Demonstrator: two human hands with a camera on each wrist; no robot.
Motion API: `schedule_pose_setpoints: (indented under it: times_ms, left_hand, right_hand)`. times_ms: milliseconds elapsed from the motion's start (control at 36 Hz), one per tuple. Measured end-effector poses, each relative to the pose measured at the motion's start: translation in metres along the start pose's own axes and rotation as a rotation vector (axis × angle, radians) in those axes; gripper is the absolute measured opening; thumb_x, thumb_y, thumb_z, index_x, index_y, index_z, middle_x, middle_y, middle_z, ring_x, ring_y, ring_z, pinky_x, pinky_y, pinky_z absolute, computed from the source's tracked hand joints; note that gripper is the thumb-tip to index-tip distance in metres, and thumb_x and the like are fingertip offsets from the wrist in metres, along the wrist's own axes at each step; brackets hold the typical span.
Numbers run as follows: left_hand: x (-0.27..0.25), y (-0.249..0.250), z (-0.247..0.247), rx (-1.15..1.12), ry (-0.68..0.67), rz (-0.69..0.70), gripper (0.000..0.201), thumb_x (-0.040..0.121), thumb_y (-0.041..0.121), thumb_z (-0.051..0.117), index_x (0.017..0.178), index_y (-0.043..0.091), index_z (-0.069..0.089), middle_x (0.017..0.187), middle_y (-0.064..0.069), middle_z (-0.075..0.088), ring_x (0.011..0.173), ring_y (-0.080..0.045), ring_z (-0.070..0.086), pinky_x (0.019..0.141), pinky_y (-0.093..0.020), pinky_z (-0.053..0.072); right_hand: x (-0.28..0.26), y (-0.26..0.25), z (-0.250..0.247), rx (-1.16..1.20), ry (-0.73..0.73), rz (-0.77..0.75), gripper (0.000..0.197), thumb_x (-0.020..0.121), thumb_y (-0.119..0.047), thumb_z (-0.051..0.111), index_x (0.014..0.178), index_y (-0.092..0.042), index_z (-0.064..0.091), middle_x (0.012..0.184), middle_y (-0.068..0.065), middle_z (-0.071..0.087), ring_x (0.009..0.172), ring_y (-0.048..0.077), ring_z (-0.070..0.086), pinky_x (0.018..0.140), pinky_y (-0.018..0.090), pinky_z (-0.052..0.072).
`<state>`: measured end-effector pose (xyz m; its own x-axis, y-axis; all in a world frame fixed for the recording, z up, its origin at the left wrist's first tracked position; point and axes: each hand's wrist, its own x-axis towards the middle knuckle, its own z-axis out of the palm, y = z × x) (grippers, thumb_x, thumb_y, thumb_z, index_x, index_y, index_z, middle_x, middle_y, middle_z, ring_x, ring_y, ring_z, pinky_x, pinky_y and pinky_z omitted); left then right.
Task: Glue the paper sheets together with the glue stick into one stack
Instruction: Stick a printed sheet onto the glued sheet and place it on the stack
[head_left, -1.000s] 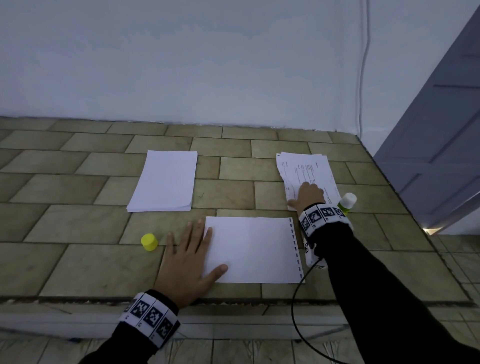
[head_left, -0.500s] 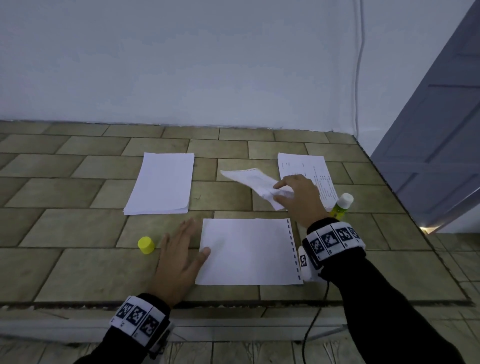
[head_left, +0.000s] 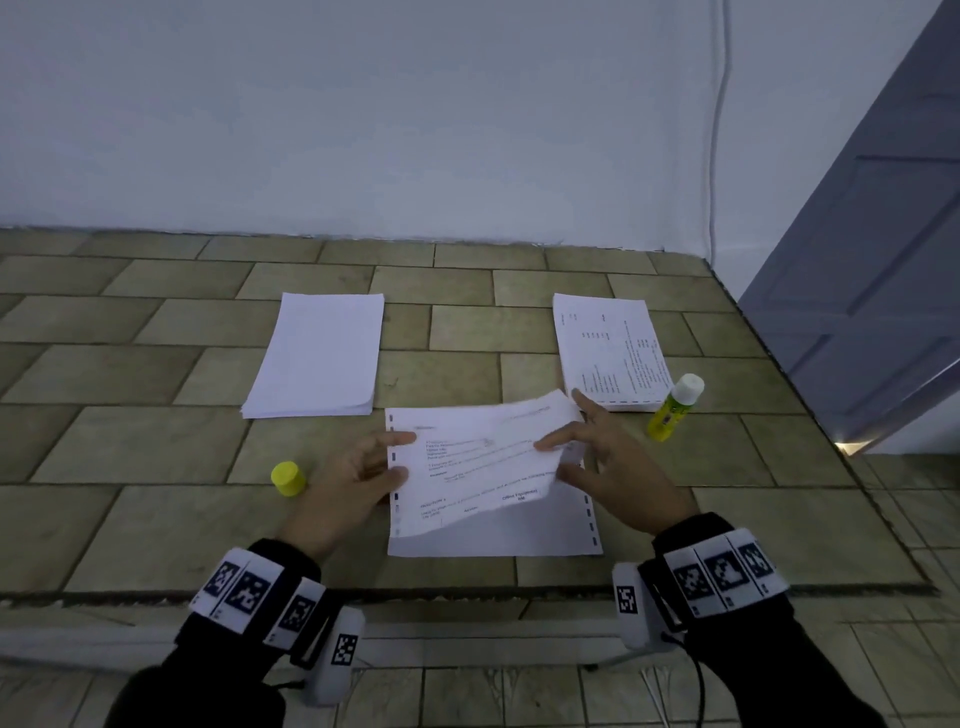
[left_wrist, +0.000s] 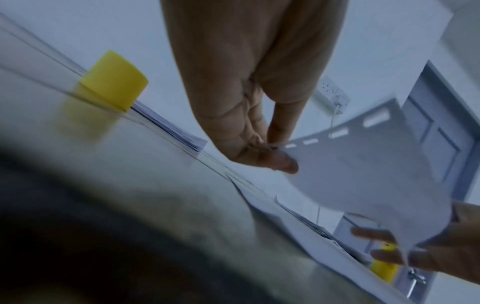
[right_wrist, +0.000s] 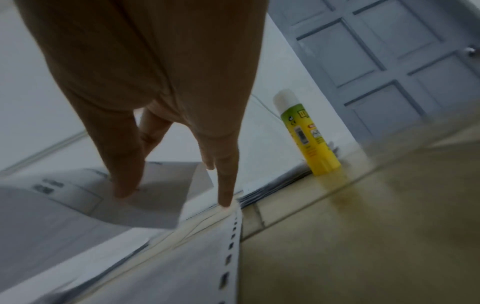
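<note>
A printed sheet (head_left: 483, 452) hangs low over a blank sheet (head_left: 493, 535) that lies on the tiled counter. My left hand (head_left: 402, 457) pinches the printed sheet's left, perforated edge (left_wrist: 306, 142). At the sheet's right end (right_wrist: 145, 205), my right hand (head_left: 558, 457) holds it with the thumb on top and the fingers under it. The glue stick (head_left: 675, 410) stands upright and uncapped to the right of my right hand. Its yellow cap (head_left: 287, 478) sits left of my left hand.
A stack of blank sheets (head_left: 322, 358) lies at the back left and a stack of printed sheets (head_left: 608, 353) at the back right, next to the glue stick. The counter's front edge (head_left: 467, 590) runs below my wrists. A grey door (head_left: 872, 260) stands at the right.
My right hand lifted the top printed sheet off the right stack and carried it left over the blank sheet. My left hand left the counter and took the sheet's left edge.
</note>
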<state>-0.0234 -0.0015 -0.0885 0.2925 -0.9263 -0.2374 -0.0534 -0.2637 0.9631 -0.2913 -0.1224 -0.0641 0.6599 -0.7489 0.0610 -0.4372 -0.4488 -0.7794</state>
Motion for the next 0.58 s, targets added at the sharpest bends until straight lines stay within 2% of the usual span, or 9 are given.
schedule_pose_setpoints:
  times_ms: [28,56,111,139,250,333,417,500,583]
  left_hand:
    - [0.0,0.001,0.0,0.017,-0.001,0.014,0.029,0.096,-0.002,0.053,0.113,0.019,0.062,0.099,0.014,0.074,0.098,-0.011,0.069,0.074,-0.022,0.056]
    - [0.0,0.001,0.0,0.027,0.001,0.027,0.028,0.096,-0.002,0.052,0.111,0.019,0.063,0.099,0.016,0.074,0.097,-0.008,0.069,0.073,-0.021,0.056]
    - [0.0,0.001,0.0,0.042,0.004,0.056,0.028,0.096,-0.002,0.052,0.11,0.019,0.064,0.101,0.014,0.074,0.097,-0.008,0.068,0.074,-0.022,0.055]
    - [0.001,0.001,0.0,0.053,0.009,0.071,0.028,0.096,-0.002,0.052,0.109,0.02,0.065,0.103,0.012,0.074,0.097,-0.009,0.068,0.075,-0.023,0.055]
    - [0.002,0.002,0.001,0.102,0.029,0.084,0.027,0.096,0.004,0.057,0.108,0.026,0.067,0.105,0.005,0.072,0.097,-0.01,0.066,0.082,-0.026,0.056]
    - [0.001,0.002,0.004,0.094,-0.001,0.044,0.029,0.092,0.004,0.063,0.11,0.027,0.066,0.105,0.01,0.071,0.099,-0.006,0.066,0.077,-0.018,0.053]
    - [0.001,-0.001,0.006,0.086,-0.054,0.008,0.044,0.086,-0.004,0.066,0.117,0.026,0.061,0.096,0.018,0.071,0.096,0.001,0.066,0.074,-0.015,0.053]
    - [-0.002,-0.001,0.007,0.309,-0.08,0.071,0.052,0.088,-0.003,0.065,0.126,0.031,0.051,0.105,0.021,0.063,0.092,0.012,0.062,0.075,-0.008,0.049]
    - [-0.002,-0.003,0.008,0.447,-0.057,0.109,0.053,0.09,0.001,0.064,0.133,0.03,0.05,0.111,0.004,0.063,0.1,-0.006,0.061,0.078,-0.011,0.05]
  right_hand:
    - [-0.001,0.001,-0.001,0.044,-0.002,0.034,0.03,0.082,-0.004,0.071,0.099,-0.029,0.066,0.132,-0.032,0.03,0.122,-0.023,0.025,0.095,0.014,0.038]
    - [-0.002,0.003,-0.002,0.098,0.001,0.076,0.032,0.082,0.001,0.07,0.1,-0.026,0.066,0.13,-0.028,0.038,0.122,-0.019,0.033,0.091,0.019,0.044]
    - [-0.002,0.006,-0.005,0.249,0.037,0.18,0.032,0.083,0.006,0.065,0.1,-0.021,0.067,0.126,-0.013,0.054,0.117,0.004,0.053,0.085,0.022,0.052]
    - [-0.003,0.006,-0.006,0.314,0.051,0.229,0.031,0.084,0.007,0.064,0.1,-0.019,0.067,0.121,-0.01,0.057,0.106,0.007,0.059,0.08,0.021,0.053]
    - [-0.003,0.012,-0.009,0.225,0.1,0.288,0.025,0.082,0.002,0.069,0.098,-0.017,0.068,0.094,-0.008,0.061,0.078,0.005,0.058,0.068,0.011,0.048]
    - [-0.004,0.017,-0.008,0.085,0.062,0.318,0.026,0.081,-0.006,0.073,0.103,-0.019,0.069,0.103,-0.002,0.065,0.082,0.007,0.06,0.067,0.011,0.045]
    - [-0.005,0.019,-0.004,0.003,0.005,0.34,0.03,0.08,-0.008,0.075,0.108,-0.017,0.068,0.107,0.0,0.065,0.085,0.009,0.062,0.068,0.011,0.046]
    - [-0.007,0.019,0.001,-0.074,-0.045,0.35,0.033,0.081,-0.007,0.073,0.112,-0.014,0.067,0.108,0.002,0.064,0.083,0.007,0.06,0.065,0.008,0.045]
    - [-0.008,0.019,0.003,-0.144,-0.079,0.356,0.034,0.082,-0.008,0.072,0.115,-0.014,0.065,0.109,0.0,0.061,0.089,0.009,0.059,0.064,0.005,0.044]
